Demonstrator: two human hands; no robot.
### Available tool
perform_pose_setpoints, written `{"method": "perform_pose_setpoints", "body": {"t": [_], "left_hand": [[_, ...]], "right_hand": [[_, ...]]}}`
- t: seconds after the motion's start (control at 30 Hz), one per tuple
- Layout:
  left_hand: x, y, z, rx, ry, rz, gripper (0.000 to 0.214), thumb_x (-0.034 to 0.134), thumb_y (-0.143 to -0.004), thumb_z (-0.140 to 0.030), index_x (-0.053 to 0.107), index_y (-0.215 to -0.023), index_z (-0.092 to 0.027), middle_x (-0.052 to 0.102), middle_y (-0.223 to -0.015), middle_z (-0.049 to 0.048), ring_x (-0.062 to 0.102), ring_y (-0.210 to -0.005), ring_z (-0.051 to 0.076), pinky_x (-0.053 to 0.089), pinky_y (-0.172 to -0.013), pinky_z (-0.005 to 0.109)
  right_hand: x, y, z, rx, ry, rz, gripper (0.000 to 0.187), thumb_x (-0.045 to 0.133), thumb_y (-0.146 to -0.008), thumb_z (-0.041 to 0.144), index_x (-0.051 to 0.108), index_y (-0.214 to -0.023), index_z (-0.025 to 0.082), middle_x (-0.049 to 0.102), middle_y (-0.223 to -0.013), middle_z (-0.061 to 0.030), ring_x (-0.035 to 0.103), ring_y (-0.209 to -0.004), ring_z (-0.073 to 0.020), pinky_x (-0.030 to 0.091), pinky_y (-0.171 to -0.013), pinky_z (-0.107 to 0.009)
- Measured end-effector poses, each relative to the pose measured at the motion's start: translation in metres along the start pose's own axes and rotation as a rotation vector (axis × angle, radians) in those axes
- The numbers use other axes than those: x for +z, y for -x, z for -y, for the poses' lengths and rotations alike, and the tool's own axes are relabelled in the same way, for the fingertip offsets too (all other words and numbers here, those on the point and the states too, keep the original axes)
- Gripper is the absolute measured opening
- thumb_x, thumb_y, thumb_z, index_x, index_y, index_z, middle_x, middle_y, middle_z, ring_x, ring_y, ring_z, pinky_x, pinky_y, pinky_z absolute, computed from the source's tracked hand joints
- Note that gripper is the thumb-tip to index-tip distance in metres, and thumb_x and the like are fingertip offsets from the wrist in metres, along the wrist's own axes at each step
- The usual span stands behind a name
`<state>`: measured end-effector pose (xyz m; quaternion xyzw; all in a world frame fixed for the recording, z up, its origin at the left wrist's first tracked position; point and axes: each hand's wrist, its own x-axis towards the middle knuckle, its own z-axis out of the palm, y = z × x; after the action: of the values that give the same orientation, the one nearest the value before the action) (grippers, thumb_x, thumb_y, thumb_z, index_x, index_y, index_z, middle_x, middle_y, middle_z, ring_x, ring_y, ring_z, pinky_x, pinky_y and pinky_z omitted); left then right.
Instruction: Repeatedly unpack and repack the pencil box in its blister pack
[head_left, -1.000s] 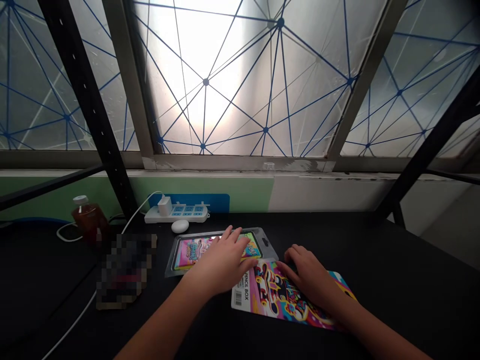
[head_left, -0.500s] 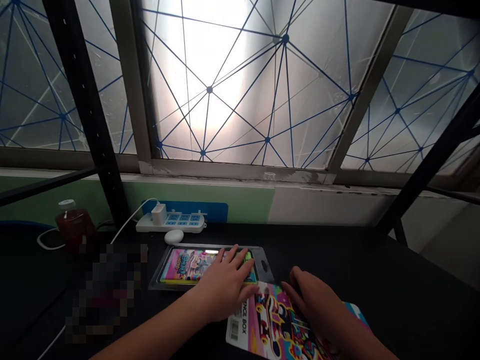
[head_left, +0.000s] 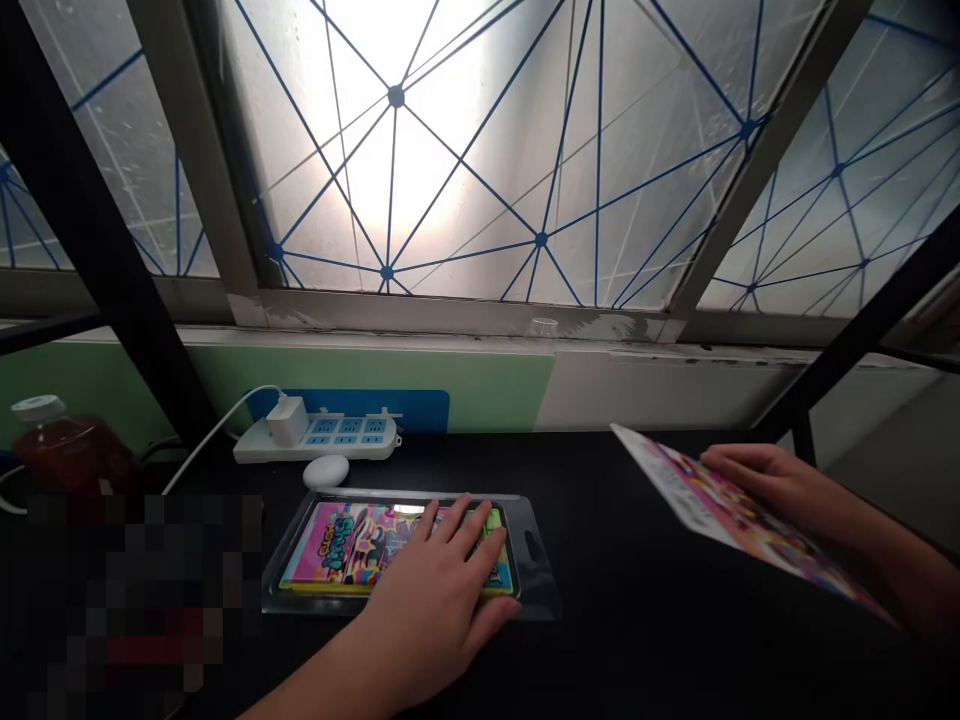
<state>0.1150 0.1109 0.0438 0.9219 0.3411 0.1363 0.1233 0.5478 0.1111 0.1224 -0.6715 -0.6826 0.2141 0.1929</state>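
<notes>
My left hand lies flat with fingers spread over the right part of a colourful pencil box. The box sits in a clear plastic blister pack on the black table. My right hand grips the edge of a bright printed card, lifted above the table on the right and tilted, its white end pointing up and left. The thumb and fingers close on the card's upper edge; part of the grip is hidden.
Behind the pack are a white earbud case and a power strip with a plugged-in charger. A bottle of reddish liquid stands far left, near a blurred patch. Black frame posts rise at both sides before the window.
My right hand has raised the card off the table and carried it right, away from the pack. My left hand stays on the pencil box. The camera view has shifted.
</notes>
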Motion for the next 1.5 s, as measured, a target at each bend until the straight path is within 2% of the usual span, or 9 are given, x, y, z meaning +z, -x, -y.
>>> {"method": "perform_pose_setpoints", "body": {"t": [0.1,0.23,0.33,0.53,0.63,0.83,1.07,1.3,1.5], "left_hand": [[-0.001,-0.001,-0.001,-0.003,-0.015,-0.005,0.058,0.043,-0.106,-0.057,0.048,-0.155,-0.025,0.039,-0.166,0.0087,0.032,-0.154,0.038,0.029,-0.123,0.067],[-0.003,-0.003,-0.005,-0.028,-0.034,0.029,0.057,0.048,-0.104,-0.052,0.05,-0.154,-0.025,0.041,-0.166,0.0091,0.034,-0.153,0.04,0.032,-0.121,0.068],[-0.007,-0.004,-0.009,-0.044,-0.014,0.053,0.056,0.05,-0.103,-0.051,0.051,-0.152,-0.026,0.044,-0.164,0.0078,0.036,-0.152,0.04,0.031,-0.122,0.067],[-0.015,-0.007,-0.018,-0.063,0.019,0.026,0.035,0.053,-0.1,-0.042,0.067,-0.129,-0.028,0.066,-0.141,0.0066,0.052,-0.137,0.038,0.042,-0.115,0.062],[-0.011,-0.009,-0.02,-0.048,-0.003,-0.027,0.028,0.054,-0.099,-0.037,0.068,-0.121,-0.026,0.069,-0.128,0.0086,0.057,-0.126,0.037,0.047,-0.106,0.062],[0.0,-0.007,-0.017,-0.018,-0.001,-0.102,0.027,0.057,-0.099,-0.035,0.065,-0.123,-0.027,0.065,-0.131,0.008,0.054,-0.126,0.035,0.045,-0.106,0.06],[-0.003,-0.007,-0.018,-0.034,0.009,-0.073,0.026,0.056,-0.098,-0.028,0.063,-0.123,-0.025,0.061,-0.134,0.0095,0.05,-0.127,0.036,0.042,-0.106,0.061],[0.0,-0.007,-0.018,-0.051,0.055,-0.078,0.023,0.054,-0.1,-0.03,0.061,-0.121,-0.023,0.062,-0.132,0.0108,0.05,-0.127,0.035,0.041,-0.107,0.06],[0.007,-0.009,-0.02,-0.191,0.327,-0.204,0.028,0.043,-0.105,-0.032,0.052,-0.132,-0.027,0.043,-0.154,0.0125,0.045,-0.139,0.034,0.038,-0.111,0.061]], "right_hand": [[0.008,-0.006,0.016,-0.033,-0.02,0.045,0.069,0.034,-0.088,0.087,0.052,-0.068,0.023,0.048,-0.068,-0.0004,0.045,-0.061,-0.0161,0.04,-0.058,-0.033],[0.058,-0.025,0.032,-0.095,0.026,0.255,0.063,0.054,-0.086,0.079,0.047,-0.061,0.022,0.044,-0.061,0.0033,0.04,-0.058,-0.0139,0.036,-0.054,-0.029],[0.083,-0.04,0.035,-0.119,0.084,0.314,0.061,0.055,-0.089,0.075,0.049,-0.06,0.021,0.047,-0.061,0.0036,0.04,-0.057,-0.0131,0.032,-0.054,-0.028],[0.088,-0.051,0.029,-0.15,0.139,0.344,0.061,0.053,-0.092,0.071,0.047,-0.059,0.021,0.043,-0.059,0.0044,0.036,-0.056,-0.0122,0.029,-0.053,-0.028],[0.092,-0.049,0.025,-0.154,0.148,0.324,0.06,0.05,-0.095,0.071,0.047,-0.061,0.022,0.043,-0.06,0.0045,0.037,-0.056,-0.0123,0.029,-0.054,-0.028],[0.094,-0.042,0.021,-0.157,0.176,0.219,0.058,0.048,-0.096,0.069,0.049,-0.061,0.022,0.044,-0.058,0.0042,0.039,-0.056,-0.0129,0.031,-0.055,-0.028],[0.086,-0.036,0.026,-0.165,0.251,0.069,0.057,0.049,-0.093,0.072,0.064,-0.065,0.025,0.057,-0.061,0.0001,0.051,-0.064,-0.0182,0.036,-0.061,-0.029],[0.101,-0.03,0.041,-0.19,0.273,0.002,0.054,0.049,-0.095,0.069,0.068,-0.068,0.026,0.065,-0.064,-0.0017,0.056,-0.07,-0.0218,0.041,-0.07,-0.032],[0.119,-0.028,0.064,-0.199,0.248,-0.02,0.052,0.047,-0.099,0.063,0.069,-0.074,0.024,0.071,-0.07,-0.0016,0.058,-0.067,-0.0196,0.041,-0.068,-0.032]]}}
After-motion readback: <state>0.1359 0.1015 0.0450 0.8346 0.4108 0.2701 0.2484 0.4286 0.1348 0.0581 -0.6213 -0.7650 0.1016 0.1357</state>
